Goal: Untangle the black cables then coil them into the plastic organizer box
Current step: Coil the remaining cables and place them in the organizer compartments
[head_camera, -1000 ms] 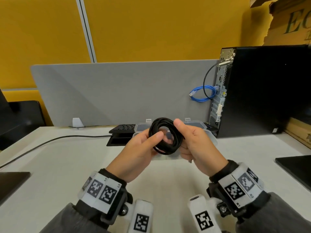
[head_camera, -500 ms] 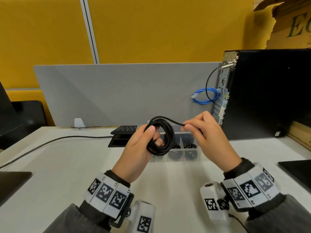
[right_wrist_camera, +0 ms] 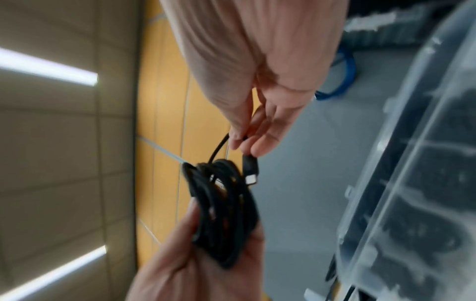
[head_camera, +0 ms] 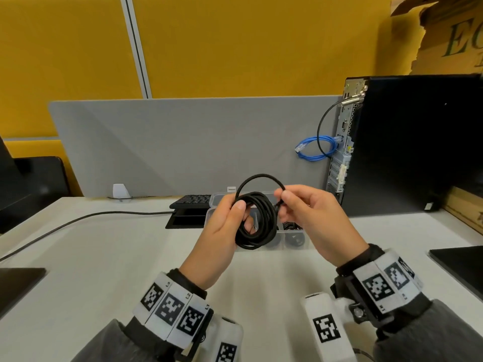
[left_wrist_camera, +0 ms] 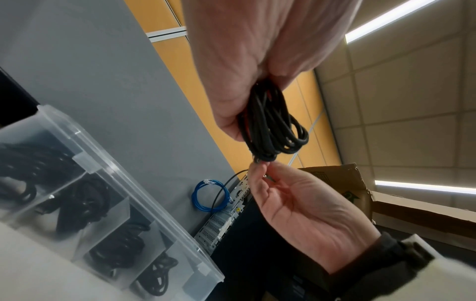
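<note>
A coiled black cable (head_camera: pixel 257 226) (left_wrist_camera: pixel 273 130) (right_wrist_camera: pixel 224 205) hangs in the air above the desk, gripped by my left hand (head_camera: pixel 230 226) with thumb over the loops. My right hand (head_camera: pixel 290 205) (right_wrist_camera: pixel 247 140) pinches the cable's free end just behind its plug (right_wrist_camera: pixel 250 169), with one loose loop arching over the coil. Behind the hands lies the clear plastic organizer box (head_camera: pixel 300 245) (left_wrist_camera: pixel 108 183) (right_wrist_camera: pixel 412 163); coiled black cables fill several of its compartments.
A black computer tower (head_camera: pixel 418 147) stands at the right with a blue cable (head_camera: pixel 313 150) hanging at its back. A keyboard (head_camera: pixel 192 201) sits behind the box, a grey divider (head_camera: pixel 183 142) beyond. A black cord (head_camera: pixel 78 220) crosses the desk at the left.
My right hand let go of the coil, drew the free end out to the right, and has now brought it back over the coil as a new loop. Left hand kept its grip.
</note>
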`<action>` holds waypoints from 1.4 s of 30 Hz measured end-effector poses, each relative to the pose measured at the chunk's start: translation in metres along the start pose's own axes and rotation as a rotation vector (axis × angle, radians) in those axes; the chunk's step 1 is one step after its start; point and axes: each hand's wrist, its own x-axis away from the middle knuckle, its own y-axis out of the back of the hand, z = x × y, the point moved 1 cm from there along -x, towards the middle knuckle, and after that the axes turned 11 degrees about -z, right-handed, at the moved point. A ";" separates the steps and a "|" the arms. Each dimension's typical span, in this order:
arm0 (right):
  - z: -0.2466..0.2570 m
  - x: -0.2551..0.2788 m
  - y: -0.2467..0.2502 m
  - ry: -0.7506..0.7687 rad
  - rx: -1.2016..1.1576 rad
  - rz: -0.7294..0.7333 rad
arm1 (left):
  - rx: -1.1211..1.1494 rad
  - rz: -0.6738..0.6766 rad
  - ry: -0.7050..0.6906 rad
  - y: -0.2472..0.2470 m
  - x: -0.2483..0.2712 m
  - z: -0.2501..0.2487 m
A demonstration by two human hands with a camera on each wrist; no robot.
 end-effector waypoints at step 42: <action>0.051 0.017 0.013 0.565 0.845 0.068 | -0.374 -0.290 -0.085 0.022 -0.013 0.007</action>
